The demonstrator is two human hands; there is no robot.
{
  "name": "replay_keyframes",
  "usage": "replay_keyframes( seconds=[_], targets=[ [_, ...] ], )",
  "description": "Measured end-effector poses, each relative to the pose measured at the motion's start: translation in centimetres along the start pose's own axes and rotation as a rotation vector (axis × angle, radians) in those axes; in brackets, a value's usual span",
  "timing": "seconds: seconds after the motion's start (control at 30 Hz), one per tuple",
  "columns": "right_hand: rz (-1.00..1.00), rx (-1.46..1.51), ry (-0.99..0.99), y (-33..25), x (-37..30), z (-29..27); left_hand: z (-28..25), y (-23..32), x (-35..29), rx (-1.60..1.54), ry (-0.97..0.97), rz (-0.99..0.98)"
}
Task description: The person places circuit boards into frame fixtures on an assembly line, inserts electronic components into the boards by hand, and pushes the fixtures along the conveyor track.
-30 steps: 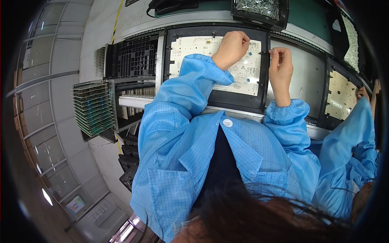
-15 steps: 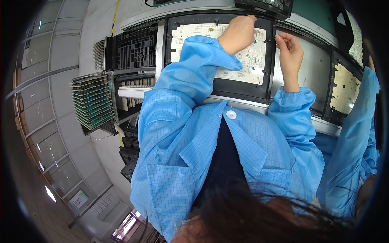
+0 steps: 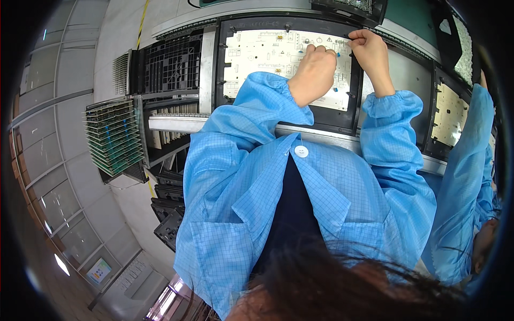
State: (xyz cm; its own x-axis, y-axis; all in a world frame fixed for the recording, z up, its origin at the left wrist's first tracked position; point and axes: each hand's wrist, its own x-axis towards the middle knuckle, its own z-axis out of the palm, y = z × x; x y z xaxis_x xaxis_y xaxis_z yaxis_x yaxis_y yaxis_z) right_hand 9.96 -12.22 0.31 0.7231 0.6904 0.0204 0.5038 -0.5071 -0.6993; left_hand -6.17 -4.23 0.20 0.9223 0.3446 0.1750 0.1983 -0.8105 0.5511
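Observation:
A cream printed circuit board (image 3: 246, 59) lies in a black frame (image 3: 289, 116) on the conveyor in front of me. Over its right half, my left hand (image 3: 316, 75) is closed, fingers curled down toward the board; whatever they hold is hidden. My right hand (image 3: 372, 59) pinches at the board's upper right corner, by the frame's edge. Anything between its thumb and finger is too small to name. Small blue parts (image 3: 335, 89) and yellow parts (image 3: 279, 70) sit on the board.
At left stand a rack of stacked green circuit boards (image 3: 113, 136) and a black grid tray (image 3: 174, 64). A black bin (image 3: 353, 8) sits beyond the frame. To the right, another framed board (image 3: 450, 112) lies near a co-worker's blue sleeve (image 3: 466, 176).
My left hand has come back from the board's far right edge to its right middle. My right hand has moved forward and left, to the board's upper right corner.

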Motion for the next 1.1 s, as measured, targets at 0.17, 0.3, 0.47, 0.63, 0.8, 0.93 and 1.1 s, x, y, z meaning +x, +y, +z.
replay_keyframes(
  seconds=[0.17, 0.3, 0.47, 0.63, 0.8, 0.93, 1.1],
  targets=[
    [0.078, -0.053, -0.001, 0.0, 0.6, 0.3, -2.8, 0.5, -0.7, -0.162, 0.135, -0.066],
    [0.133, -0.121, 0.01, -0.7, 0.7, 0.4, -4.6, -0.2, -2.3, -0.182, 0.238, -0.159],
    [0.103, -0.247, 0.097, -2.1, -0.1, 0.8, -6.2, -1.3, -4.2, -0.372, 0.242, -0.345],
    [-0.089, -0.385, 0.212, -2.2, -2.1, 2.0, -7.2, -1.9, -5.6, -0.403, 0.251, -0.408],
    [-0.485, -0.135, 0.027, -3.6, -5.2, 2.7, -6.9, -2.2, -6.4, -0.43, 0.228, -0.466],
    [-0.424, -0.141, -0.059, -2.8, -5.9, 3.2, -5.5, -1.6, -5.6, -0.38, 0.167, -0.399],
    [-0.223, 0.072, 0.079, -1.9, -6.0, 1.1, -2.9, -0.3, -3.7, -0.277, 0.152, -0.194]
  ],
)
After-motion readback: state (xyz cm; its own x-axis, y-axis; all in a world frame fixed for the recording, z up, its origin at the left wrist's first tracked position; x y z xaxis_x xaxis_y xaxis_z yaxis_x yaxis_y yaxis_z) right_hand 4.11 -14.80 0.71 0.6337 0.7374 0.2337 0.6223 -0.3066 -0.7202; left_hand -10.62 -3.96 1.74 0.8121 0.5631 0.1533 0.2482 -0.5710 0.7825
